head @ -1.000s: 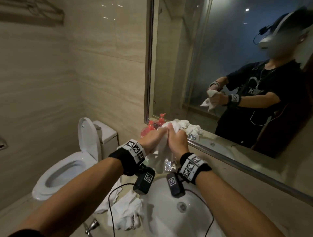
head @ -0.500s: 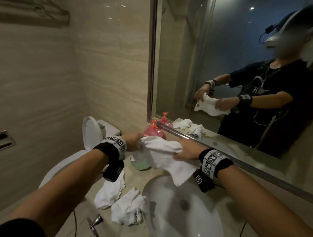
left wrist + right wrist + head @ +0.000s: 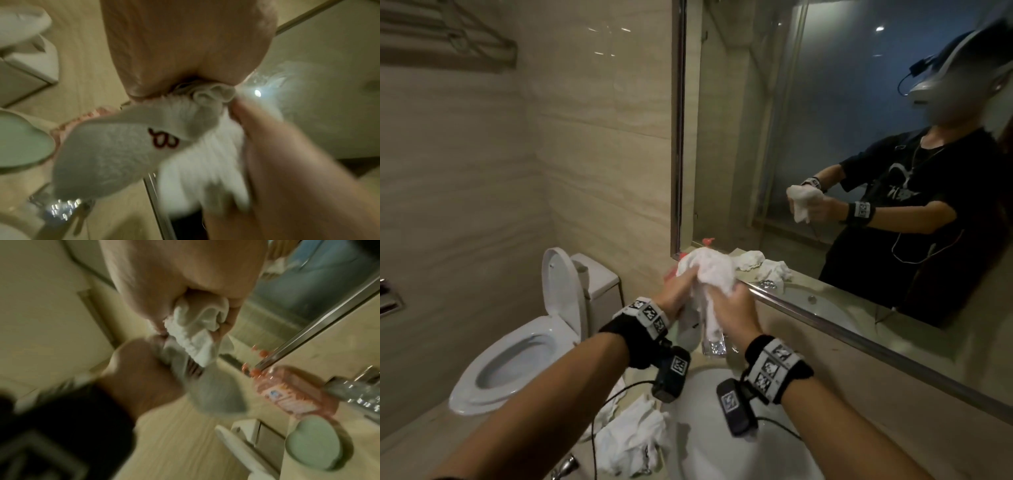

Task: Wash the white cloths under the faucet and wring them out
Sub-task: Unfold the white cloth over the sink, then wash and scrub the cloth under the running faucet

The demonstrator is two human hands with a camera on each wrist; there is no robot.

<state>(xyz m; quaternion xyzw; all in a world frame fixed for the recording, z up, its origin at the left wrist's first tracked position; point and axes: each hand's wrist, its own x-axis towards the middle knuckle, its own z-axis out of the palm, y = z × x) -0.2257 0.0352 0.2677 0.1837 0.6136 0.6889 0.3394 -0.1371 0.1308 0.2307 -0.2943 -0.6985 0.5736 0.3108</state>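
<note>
At centre frame I have both fists wrapped tight around one bunched white terry cloth (image 3: 717, 274), my left hand (image 3: 677, 291) and right hand (image 3: 734, 306) touching, above the round white basin (image 3: 709, 442). Two more crumpled white cloths (image 3: 633, 438) lie lower centre, beside the basin.

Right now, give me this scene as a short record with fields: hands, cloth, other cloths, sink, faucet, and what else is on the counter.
left hand: grips the cloth
right hand: grips the cloth beside the left hand
cloth: white, bunched, held up between both hands above the faucet
other cloths: crumpled on the counter left of the sink
sink: white basin, below the wrists
faucet: chrome, partly hidden by the hanging cloth; running water cannot be seen
soap bottle: pink, by the mirror
soap dish: green
</note>
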